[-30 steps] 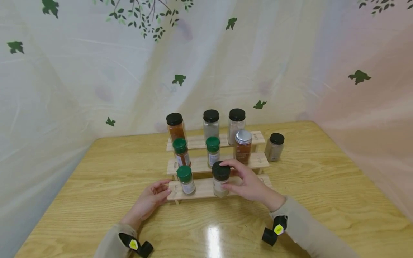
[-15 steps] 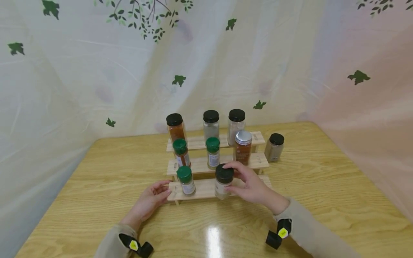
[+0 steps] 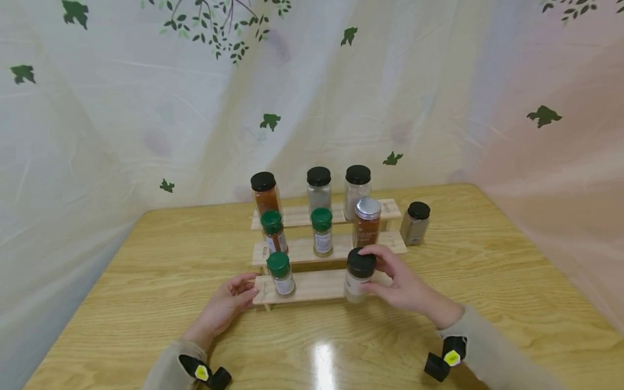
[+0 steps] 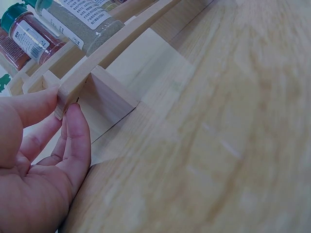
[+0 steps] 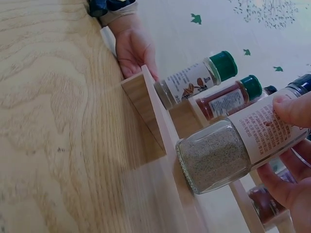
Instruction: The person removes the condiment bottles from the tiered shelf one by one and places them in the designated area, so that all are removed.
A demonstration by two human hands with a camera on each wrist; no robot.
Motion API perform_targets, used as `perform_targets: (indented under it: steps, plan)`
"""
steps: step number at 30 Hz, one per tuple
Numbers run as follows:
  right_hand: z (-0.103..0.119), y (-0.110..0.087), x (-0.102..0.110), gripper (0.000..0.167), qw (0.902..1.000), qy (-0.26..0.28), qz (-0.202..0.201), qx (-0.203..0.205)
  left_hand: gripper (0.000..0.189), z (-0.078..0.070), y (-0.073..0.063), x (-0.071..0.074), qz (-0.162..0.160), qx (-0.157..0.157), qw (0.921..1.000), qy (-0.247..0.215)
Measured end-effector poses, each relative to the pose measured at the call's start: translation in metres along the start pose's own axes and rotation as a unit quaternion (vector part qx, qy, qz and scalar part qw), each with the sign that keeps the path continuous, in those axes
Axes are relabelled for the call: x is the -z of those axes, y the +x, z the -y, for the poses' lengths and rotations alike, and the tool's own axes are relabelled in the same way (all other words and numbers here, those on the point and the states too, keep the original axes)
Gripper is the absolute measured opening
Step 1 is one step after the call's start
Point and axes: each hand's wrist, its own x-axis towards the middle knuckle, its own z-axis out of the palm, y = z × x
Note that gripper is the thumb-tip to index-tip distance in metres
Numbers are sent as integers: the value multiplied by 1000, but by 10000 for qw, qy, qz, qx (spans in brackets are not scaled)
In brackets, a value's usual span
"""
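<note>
A three-tier wooden spice rack point(image 3: 312, 285) stands on the table. My left hand point(image 3: 225, 303) pinches the left end of its lowest shelf, thumb above and fingers below, as the left wrist view shows. My right hand point(image 3: 402, 281) grips a glass spice jar point(image 5: 216, 155) with a black lid and grey-brown powder inside, at the right part of the lowest shelf. Whether the jar's base touches the shelf I cannot tell. On the same shelf, at the left, is a green-capped jar point(image 3: 283, 279).
Two green-capped jars point(image 3: 323, 241) and a silver-capped red jar point(image 3: 366, 227) occupy the middle shelf. The top shelf bears three black-capped jars point(image 3: 319, 192). Another black-capped jar point(image 3: 414, 227) stands on the table point(image 3: 146, 281), right of the rack. A leaf-patterned curtain point(image 3: 205, 119) hangs behind.
My right hand has carried the black-lidded jar rightward along the lowest shelf, away from the green-capped jar. My left hand has stayed at the shelf's end.
</note>
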Motion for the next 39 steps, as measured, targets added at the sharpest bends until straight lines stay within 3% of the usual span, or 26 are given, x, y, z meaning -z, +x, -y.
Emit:
perform_targets:
  steps: [12, 25, 33, 39]
  plan:
    - [-1, -14, 33, 57, 9991, -91, -292, 296, 46, 0, 0, -1, 21, -14, 10000, 10]
    - [-7, -36, 73, 66, 9932, -639, -895, 380, 47, 0, 0, -1, -60, 47, 10000, -3]
    - [-22, -45, 93, 69, 9883, -737, -1287, 347, 47, -1, 0, -3, 9, -39, 10000, 10]
    - [-39, -48, 104, 65, 9844, -908, -1502, -75, 47, 2, 0, -3, -126, -68, 9999, 54]
